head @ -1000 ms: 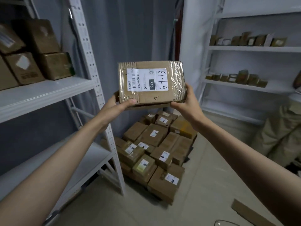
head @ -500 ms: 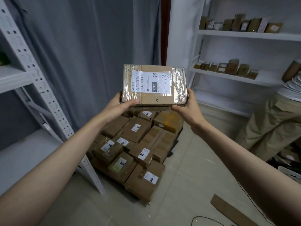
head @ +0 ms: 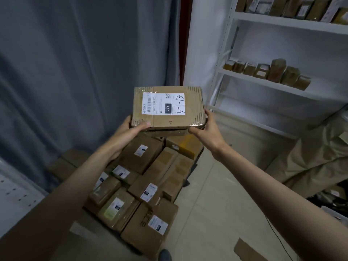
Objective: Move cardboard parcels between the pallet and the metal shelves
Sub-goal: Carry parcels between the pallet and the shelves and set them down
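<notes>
I hold a taped cardboard parcel (head: 188, 117) with a white label marked "032" and handwritten "3-1-13" in front of me at chest height. My left hand (head: 130, 129) grips its lower left corner, thumb on top. My right hand (head: 207, 127) grips its right end, fingers round the edge. Below it, a pile of labelled cardboard parcels (head: 143, 185) lies stacked on the floor; the pallet beneath is hidden. White metal shelves (head: 278, 85) at the right carry rows of small parcels (head: 267, 70).
A grey curtain (head: 75, 72) hangs behind the pile. A person in beige trousers (head: 316, 153) stands at the right by the shelves. A perforated white shelf post (head: 13, 191) shows at lower left. A cardboard scrap (head: 248, 249) lies on the tiled floor.
The view has swung right: the left shelf unit has slid almost out of frame and the right shelves have come closer. The parcel stays held in both hands, slightly lower in view.
</notes>
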